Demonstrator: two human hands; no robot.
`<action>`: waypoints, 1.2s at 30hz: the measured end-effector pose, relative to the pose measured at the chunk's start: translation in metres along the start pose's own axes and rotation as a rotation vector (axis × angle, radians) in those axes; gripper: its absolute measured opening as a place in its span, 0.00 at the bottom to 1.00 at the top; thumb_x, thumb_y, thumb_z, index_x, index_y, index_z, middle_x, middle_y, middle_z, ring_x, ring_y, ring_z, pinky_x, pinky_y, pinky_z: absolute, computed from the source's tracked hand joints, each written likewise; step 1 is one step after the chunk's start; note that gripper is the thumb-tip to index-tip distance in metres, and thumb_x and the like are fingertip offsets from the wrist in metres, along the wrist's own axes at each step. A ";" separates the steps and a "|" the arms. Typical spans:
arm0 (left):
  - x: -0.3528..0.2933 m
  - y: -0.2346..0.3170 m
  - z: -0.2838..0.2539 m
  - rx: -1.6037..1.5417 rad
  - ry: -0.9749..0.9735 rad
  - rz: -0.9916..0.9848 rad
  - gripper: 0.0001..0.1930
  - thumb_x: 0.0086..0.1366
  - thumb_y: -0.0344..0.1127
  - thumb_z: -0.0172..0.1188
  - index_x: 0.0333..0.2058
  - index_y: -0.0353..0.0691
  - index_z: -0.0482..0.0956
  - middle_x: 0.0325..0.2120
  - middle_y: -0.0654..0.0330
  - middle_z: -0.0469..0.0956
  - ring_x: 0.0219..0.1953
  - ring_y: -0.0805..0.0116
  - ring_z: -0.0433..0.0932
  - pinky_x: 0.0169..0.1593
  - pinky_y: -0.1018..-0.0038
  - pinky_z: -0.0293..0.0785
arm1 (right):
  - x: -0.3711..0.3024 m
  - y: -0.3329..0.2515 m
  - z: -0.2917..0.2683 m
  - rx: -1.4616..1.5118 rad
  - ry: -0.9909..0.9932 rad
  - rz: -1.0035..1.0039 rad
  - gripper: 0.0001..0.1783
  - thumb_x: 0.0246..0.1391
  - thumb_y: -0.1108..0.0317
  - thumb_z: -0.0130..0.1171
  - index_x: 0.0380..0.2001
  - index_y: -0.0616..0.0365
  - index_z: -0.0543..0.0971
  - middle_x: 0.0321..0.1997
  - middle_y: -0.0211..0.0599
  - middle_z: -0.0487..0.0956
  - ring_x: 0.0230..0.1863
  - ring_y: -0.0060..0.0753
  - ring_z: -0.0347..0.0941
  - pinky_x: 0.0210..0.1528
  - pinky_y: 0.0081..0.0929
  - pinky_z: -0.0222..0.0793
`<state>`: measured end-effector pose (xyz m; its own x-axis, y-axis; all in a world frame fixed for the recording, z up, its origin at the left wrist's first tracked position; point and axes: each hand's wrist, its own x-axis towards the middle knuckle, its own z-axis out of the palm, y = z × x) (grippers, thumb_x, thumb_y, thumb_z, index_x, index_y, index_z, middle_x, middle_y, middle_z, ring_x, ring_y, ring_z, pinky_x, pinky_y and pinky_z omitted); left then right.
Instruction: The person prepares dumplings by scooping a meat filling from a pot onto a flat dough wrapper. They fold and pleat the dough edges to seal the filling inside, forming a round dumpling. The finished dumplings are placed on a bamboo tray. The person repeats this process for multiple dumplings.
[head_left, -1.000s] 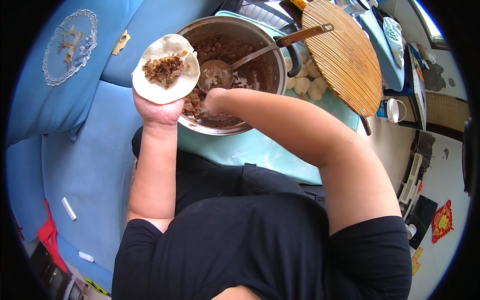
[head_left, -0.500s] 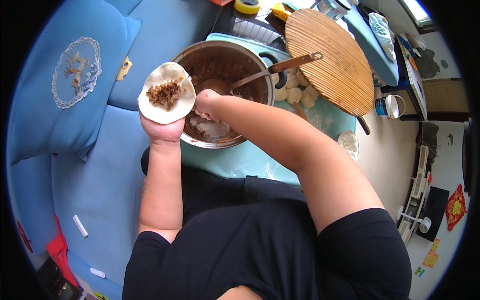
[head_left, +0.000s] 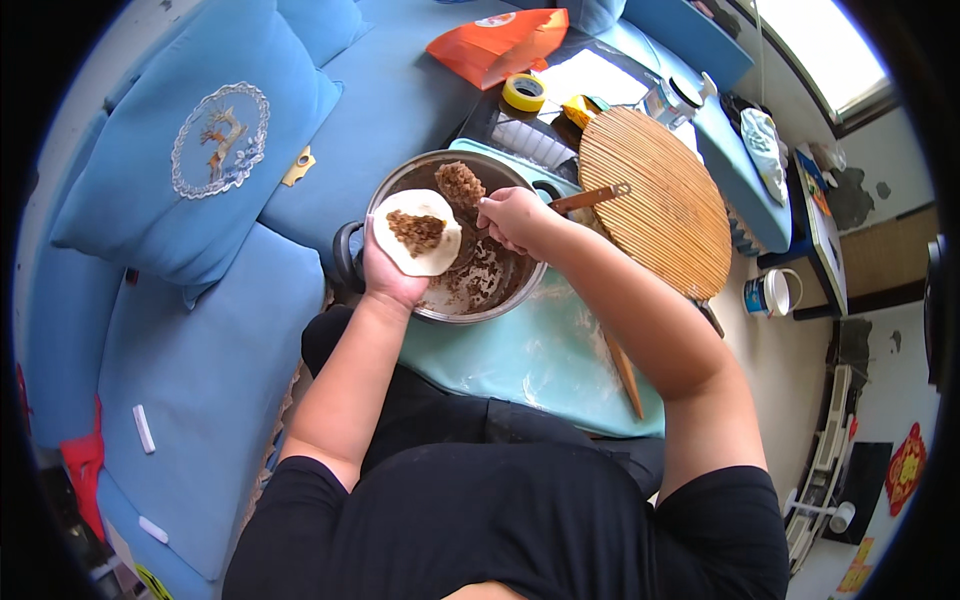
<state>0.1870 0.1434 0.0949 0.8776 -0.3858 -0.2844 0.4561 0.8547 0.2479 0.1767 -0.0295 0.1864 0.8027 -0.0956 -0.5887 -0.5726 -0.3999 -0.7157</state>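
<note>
Left hand [head_left: 392,270] cups soft, floppy wrapper [head_left: 417,232] from underneath; right hand [head_left: 512,218] clamped on spoon [head_left: 590,197] handle.

A yellow tape roll [head_left: 523,92] lies beside a round bamboo mat [head_left: 655,203].
</note>
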 end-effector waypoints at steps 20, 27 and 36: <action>0.004 -0.012 -0.003 -0.221 -0.212 -0.128 0.27 0.66 0.54 0.33 0.53 0.44 0.68 0.53 0.56 0.68 0.55 0.55 0.66 0.59 0.56 0.59 | -0.009 0.030 0.035 -0.659 0.756 -0.653 0.07 0.55 0.62 0.49 0.29 0.53 0.70 0.24 0.46 0.75 0.26 0.54 0.72 0.29 0.45 0.68; 0.015 0.033 -0.001 -0.234 -0.375 -0.123 0.22 0.65 0.43 0.36 0.49 0.37 0.71 0.51 0.47 0.69 0.54 0.45 0.66 0.58 0.45 0.59 | 0.028 0.029 0.004 -1.206 0.475 -0.276 0.09 0.52 0.69 0.48 0.31 0.54 0.78 0.32 0.38 0.80 0.37 0.37 0.78 0.34 0.33 0.74; 0.021 0.030 -0.013 -0.216 -0.396 -0.017 0.22 0.64 0.42 0.39 0.50 0.34 0.69 0.52 0.44 0.67 0.54 0.42 0.64 0.58 0.46 0.59 | 0.060 0.043 0.034 -1.608 0.010 -0.200 0.10 0.45 0.70 0.57 0.32 0.49 0.83 0.36 0.29 0.81 0.39 0.33 0.78 0.33 0.28 0.72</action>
<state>0.2176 0.1658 0.0841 0.8780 -0.4681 0.1002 0.4670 0.8835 0.0357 0.1944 -0.0220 0.1073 0.8438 0.0696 -0.5321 0.2878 -0.8956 0.3393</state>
